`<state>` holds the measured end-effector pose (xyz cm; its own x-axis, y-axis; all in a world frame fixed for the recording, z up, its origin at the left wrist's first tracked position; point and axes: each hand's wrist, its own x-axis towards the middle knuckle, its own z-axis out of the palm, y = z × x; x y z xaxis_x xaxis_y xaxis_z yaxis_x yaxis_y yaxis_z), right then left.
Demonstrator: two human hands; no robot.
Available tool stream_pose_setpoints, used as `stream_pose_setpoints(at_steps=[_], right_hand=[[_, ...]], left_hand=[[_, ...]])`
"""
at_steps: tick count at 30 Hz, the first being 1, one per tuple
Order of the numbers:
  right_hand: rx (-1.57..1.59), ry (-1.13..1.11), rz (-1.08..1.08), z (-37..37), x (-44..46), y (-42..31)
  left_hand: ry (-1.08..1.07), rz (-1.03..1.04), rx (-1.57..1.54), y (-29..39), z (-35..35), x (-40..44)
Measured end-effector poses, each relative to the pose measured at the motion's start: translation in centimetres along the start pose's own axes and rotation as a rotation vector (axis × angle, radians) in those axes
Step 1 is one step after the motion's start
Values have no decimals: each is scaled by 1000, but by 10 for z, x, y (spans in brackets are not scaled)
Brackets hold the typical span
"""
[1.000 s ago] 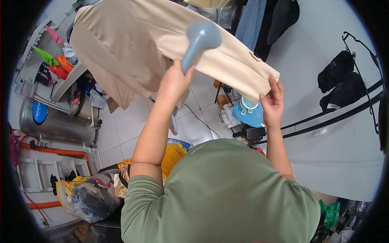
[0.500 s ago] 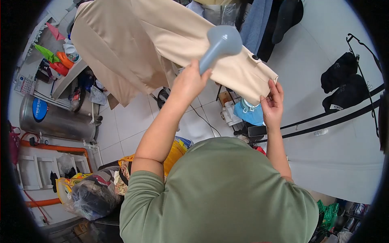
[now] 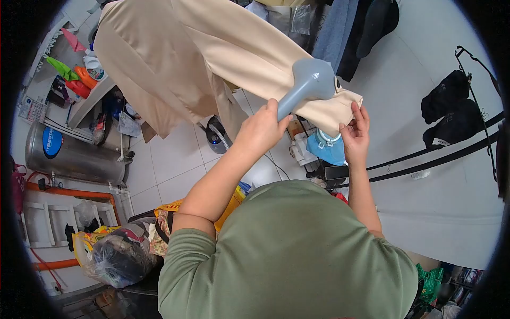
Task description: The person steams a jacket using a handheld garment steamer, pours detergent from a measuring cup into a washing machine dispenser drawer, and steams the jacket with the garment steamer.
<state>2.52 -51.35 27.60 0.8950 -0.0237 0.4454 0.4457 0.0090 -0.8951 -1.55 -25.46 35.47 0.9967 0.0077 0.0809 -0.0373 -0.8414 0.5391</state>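
My left hand (image 3: 261, 127) is closed around the handle of a grey-blue garment steamer head (image 3: 312, 78). The broad head lies against or just over the sleeve end of a beige coat (image 3: 239, 45), near the cuff; whether it touches cannot be told. At the right, my right hand (image 3: 356, 130) pinches the cuff edge between thumb and fingers and holds the sleeve stretched out. The rest of the coat hangs down on the left. Below it on the floor stands the dark steamer base (image 3: 217, 139), with a ribbed hose rising from it toward my left forearm.
A metal tank (image 3: 77, 154) and a shelf of bottles (image 3: 87, 77) line the left wall. Stuffed bags (image 3: 125, 252) sit at lower left. Black caps (image 3: 451, 119) hang at right above dark rails (image 3: 425, 159). Other clothes (image 3: 337, 34) hang behind the sleeve.
My left hand has moved the steamer head right and down along the sleeve to the cuff. The sleeve end has bent there. More of the base and hose shows. My right hand stays almost still.
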Motion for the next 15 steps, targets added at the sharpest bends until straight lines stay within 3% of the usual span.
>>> stream_pose_setpoints(at_steps=[10,15], right_hand=[[207,77,82,2,2,5],[266,48,82,4,4,0]], left_hand=[[102,-57,-86,-15,0,-15],[-4,-95,-4,-13,-12,-23]])
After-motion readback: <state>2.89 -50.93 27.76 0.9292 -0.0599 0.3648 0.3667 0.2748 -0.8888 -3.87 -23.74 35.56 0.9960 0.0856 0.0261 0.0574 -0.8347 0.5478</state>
